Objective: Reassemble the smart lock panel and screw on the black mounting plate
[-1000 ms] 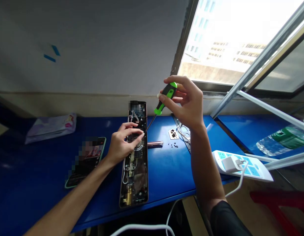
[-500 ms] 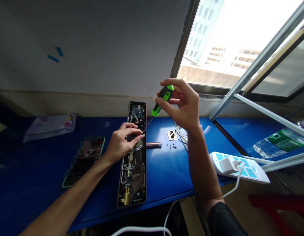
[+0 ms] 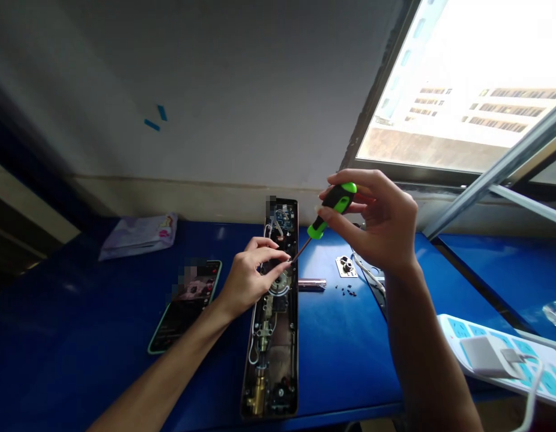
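Far to the left of the left hand's fingers, a purple package (image 3: 138, 236) lies near the wall on the blue surface (image 3: 350, 366). Nearer to them, beside the left forearm, lies a phone (image 3: 194, 306) with its screen lit. The person's left hand (image 3: 246, 282) reaches over an opened long case (image 3: 282, 354) with wires and brass parts inside; its thumb and forefinger come together at a screwdriver's tip, though whether they pinch the tip or something small cannot be told. Just right of these fingers, a shiny tube (image 3: 311, 285) lies against the case. The screwdriver (image 3: 319, 227) slants up into the right hand (image 3: 386, 225), whose fingers grip its handle. Below those fingers lie a small metal plate (image 3: 347, 266) and loose screws (image 3: 349, 292). Farther right sits a power strip (image 3: 507, 354).
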Tool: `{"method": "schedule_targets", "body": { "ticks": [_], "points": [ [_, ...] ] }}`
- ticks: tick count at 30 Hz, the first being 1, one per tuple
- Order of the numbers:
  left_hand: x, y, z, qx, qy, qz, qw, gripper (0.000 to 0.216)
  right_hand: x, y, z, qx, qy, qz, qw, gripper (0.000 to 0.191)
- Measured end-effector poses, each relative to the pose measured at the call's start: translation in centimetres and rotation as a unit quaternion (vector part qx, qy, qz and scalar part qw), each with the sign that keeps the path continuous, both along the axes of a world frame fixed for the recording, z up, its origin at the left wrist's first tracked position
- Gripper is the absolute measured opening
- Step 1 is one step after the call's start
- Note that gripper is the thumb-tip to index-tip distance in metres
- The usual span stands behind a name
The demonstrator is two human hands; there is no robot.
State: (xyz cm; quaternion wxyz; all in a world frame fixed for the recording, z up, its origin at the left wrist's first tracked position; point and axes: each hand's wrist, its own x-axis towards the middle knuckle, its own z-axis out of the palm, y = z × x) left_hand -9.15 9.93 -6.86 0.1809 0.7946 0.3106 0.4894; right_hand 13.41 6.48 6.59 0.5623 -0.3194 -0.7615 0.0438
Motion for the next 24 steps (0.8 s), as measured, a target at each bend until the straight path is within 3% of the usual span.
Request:
{"method": "schedule_targets", "body": {
  "ticks": [13, 24],
  "points": [
    [0.0, -0.1, 0.0, 0.047, 0.035, -0.037, 0.998, 0.007, -0.6, 0.0, -0.3, 0.01, -0.035, -0.002, 0.999, 0.032],
    [0.1, -0.4, 0.1, 0.013, 0.036, -0.031, 0.999, 0.006, -1.2, -1.2, -0.2, 0.034, -0.06, -0.009, 0.998, 0.043]
  ]
}}
